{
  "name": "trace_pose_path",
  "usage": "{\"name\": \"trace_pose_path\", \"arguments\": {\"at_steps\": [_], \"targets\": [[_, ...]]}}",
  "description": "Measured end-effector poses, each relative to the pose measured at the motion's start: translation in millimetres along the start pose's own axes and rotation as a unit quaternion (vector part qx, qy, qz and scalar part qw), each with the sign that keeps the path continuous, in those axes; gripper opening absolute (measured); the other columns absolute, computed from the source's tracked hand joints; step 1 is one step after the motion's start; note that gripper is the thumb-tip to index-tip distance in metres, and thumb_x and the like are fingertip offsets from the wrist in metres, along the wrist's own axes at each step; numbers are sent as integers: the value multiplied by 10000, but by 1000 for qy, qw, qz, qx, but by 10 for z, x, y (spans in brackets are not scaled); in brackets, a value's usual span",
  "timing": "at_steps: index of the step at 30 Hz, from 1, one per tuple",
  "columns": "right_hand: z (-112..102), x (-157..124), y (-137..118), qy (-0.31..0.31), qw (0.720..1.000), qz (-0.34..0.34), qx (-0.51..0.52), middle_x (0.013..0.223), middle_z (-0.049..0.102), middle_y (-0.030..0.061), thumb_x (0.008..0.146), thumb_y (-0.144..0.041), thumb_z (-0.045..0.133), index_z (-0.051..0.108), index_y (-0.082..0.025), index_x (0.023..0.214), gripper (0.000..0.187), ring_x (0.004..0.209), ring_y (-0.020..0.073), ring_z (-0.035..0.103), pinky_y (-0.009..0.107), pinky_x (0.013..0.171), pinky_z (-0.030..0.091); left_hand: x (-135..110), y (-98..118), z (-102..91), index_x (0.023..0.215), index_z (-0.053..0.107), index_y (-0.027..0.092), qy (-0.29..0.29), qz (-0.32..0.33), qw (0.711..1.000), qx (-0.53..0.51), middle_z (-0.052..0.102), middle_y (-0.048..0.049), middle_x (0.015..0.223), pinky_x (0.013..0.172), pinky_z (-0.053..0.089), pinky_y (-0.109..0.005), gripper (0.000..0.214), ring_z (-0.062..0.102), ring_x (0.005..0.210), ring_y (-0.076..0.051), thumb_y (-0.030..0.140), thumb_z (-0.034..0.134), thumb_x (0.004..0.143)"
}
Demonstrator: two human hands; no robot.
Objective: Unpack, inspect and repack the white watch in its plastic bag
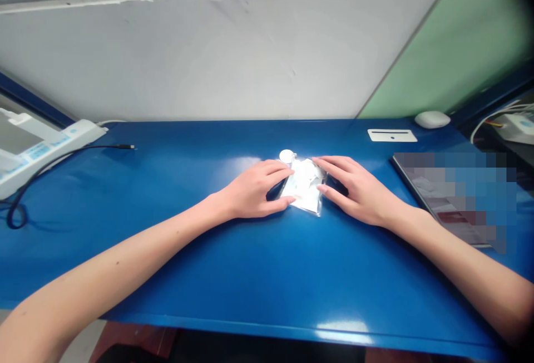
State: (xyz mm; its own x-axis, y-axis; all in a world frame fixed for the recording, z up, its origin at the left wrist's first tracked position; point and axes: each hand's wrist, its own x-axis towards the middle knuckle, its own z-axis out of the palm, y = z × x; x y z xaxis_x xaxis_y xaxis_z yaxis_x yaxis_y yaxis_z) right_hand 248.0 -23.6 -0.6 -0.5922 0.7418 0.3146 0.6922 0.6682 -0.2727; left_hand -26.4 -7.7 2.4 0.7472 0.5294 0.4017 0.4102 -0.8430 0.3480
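Fingers of the left hand and right hand, spread apart, flank a shiny packet, touching its edges; a round white item lies just beyond the left fingers.

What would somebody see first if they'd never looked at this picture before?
Probably the bright blue table stretching across the picture, with a shiny, whitish packet near its middle. The left hand and right hand reach in to it from either side. Then the eye might jump to the pale green panel at the upper right.
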Motion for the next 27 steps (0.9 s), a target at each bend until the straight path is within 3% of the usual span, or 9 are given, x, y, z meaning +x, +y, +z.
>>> {"name": "trace_pose_path", "arguments": {"at_steps": [5, 7, 9, 11, 14, 18, 23, 27], "targets": [[-20, 12, -42, 52, 998, -13, 22, 1090, 688, 133, 925, -308, 584, 680, -194, 1072, 208, 1049, 277, 641, 452, 910, 548, -11, -13, 23, 1345, 519, 51, -1, -53, 998, 46, 515, -261, 1384, 1071, 426, -546, 769, 475, 1303, -386, 591, 664, 818], [-32, 14, -63, 54, 998, -29, 25, 1046, 686, 117, 909, -289, 602, 687, -213, 972, 130, 1018, 272, 648, 446, 886, 555, -19, -22, 27, 1379, 490, 62, -10, -60, 997, 45, 490, -256, 1416, 1098, 398, -555, 775, 443, 1338, -385, 564, 678, 820], [-48, 15, -81, 58, 997, -31, 33, 1109, 670, 124, 890, -286, 623, 673, -217, 1046, 178, 1044, 279, 647, 452, 902, 553, -21, -31, 24, 1406, 468, 86, -24, -58, 997, 36, 489, -232, 1435, 1117, 384, -542, 683, 434, 1362, -362, 477, 647, 876], [-68, 16, -93, 65, 996, -32, 50, 1229, 637, 143, 871, -289, 642, 613, -213, 1222, 360, 1126, 295, 625, 464, 956, 536, -19, -39, 18, 1424, 454, 114, -36, -42, 998, 21, 499, -208, 1443, 1124, 385, -527, 594, 450, 1366, -336, 427, 584, 936], [-90, 16, -105, 47, 993, -79, 75, 1331, 606, 151, 848, -306, 673, 534, -213, 1358, 537, 1231, 313, 576, 477, 1013, 509, -17, -49, 13, 1431, 455, 152, -42, -12, 999, 0, 515, -176, 1446, 1127, 400, -500, 524, 478, 1361, -302, 426, 509, 988], [-85, 12, -133, 49, 988, -129, 65, 1260, 689, 90, 884, -252, 651, 623, -269, 1293, 411, 1153, 275, 646, 449, 978, 540, -41, -51, 13, 1351, 542, 178, 6, 6, 1000, -20, 595, -143, 1370, 1078, 476, -429, 411, 560, 1292, -256, 396, 487, 1007], [-91, -8, -166, 117, 983, -82, 112, 1127, 757, 36, 924, -115, 553, 710, -286, 1170, 338, 1039, 232, 716, 388, 896, 593, -64, -30, -1, 1194, 624, 165, 111, 32, 992, -42, 685, -124, 1212, 972, 552, -342, 264, 665, 1126, -204, 304, 535, 989], [-104, -23, -178, 190, 971, 58, 131, 1022, 781, 13, 910, -183, 614, 753, -282, 1044, 217, 870, 228, 752, 373, 789, 622, -60, -6, 7, 1263, 569, 181, 170, 33, 984, -49, 689, -105, 1182, 942, 553, -315, 290, 668, 1083, -175, 173, 511, 980]]}}
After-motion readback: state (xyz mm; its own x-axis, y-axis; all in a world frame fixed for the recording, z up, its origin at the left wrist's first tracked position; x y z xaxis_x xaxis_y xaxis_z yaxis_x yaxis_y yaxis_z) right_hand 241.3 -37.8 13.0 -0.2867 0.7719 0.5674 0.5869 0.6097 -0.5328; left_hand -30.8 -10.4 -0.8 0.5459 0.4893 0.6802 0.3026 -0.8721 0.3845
